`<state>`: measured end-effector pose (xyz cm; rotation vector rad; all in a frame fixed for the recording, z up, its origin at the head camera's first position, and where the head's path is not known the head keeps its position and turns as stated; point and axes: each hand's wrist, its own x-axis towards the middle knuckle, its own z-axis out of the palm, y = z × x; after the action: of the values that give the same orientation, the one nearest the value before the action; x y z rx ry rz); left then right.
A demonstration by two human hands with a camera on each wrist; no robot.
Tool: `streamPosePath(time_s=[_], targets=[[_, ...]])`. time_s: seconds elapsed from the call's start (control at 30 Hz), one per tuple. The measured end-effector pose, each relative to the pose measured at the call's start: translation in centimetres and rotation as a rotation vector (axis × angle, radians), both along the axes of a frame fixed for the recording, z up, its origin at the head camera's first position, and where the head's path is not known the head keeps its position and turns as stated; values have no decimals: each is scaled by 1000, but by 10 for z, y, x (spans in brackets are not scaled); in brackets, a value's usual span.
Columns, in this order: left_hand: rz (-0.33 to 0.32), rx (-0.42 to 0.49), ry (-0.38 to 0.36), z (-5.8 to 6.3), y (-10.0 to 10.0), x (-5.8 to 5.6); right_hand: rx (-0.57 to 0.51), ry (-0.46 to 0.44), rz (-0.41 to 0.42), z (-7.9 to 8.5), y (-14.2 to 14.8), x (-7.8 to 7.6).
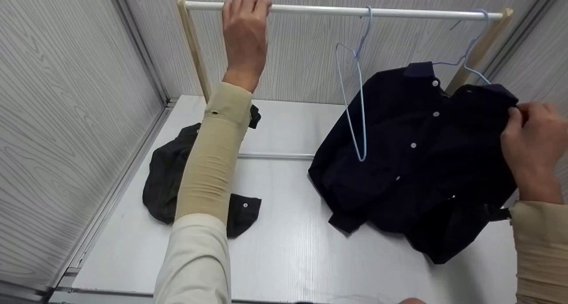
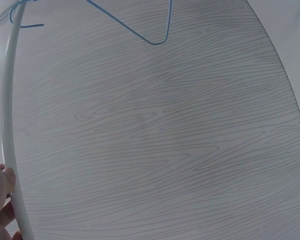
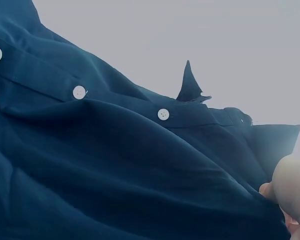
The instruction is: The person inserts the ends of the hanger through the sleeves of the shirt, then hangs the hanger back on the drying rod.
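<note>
Tabletop (image 1: 284, 259) spreads white beneath the rail (image 1: 310, 9). Below the rail's right end is a navy shirt (image 1: 390, 162); below its left end lies a dark garment (image 1: 165, 175), partly behind my sleeve (image 1: 206, 162). Hooked on the rail are a blue hanger (image 1: 362, 117) and, farther right, another hanger (image 1: 467, 53) (inside the collar (image 1: 419, 69) or behind it, I cannot tell). My left hand (image 1: 246, 31) grips the rail; my right hand (image 1: 537, 135) pinches the shirt's shoulder. White buttons (image 1: 413, 145) line the shirt.

Table (image 1: 284, 255): white, faint grain. Black garment (image 1: 165, 184) lies crumpled on its left part, middle hidden; white-buttoned end (image 1: 244, 216) shows to the right. Thin bar (image 1: 277, 156) runs across farther back; can't tell if it touches.
</note>
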<state>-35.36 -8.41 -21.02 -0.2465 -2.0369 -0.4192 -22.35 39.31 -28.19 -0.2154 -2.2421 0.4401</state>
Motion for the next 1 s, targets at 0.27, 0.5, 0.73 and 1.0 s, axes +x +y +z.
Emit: streamPosePath(time_s=[0.27, 0.5, 0.73, 1.0], targets=[[-1, -4, 8, 0, 0, 1, -51, -58, 8, -12, 2, 0], [5, -17, 4, -2, 1, 2, -75, -92, 8, -15, 5, 3], [6, -38, 13, -4, 2, 1, -85, -129, -13, -17, 4, 11], [-33, -55, 2, -7, 0, -1, -33, 2, 47, -26, 2, 18]])
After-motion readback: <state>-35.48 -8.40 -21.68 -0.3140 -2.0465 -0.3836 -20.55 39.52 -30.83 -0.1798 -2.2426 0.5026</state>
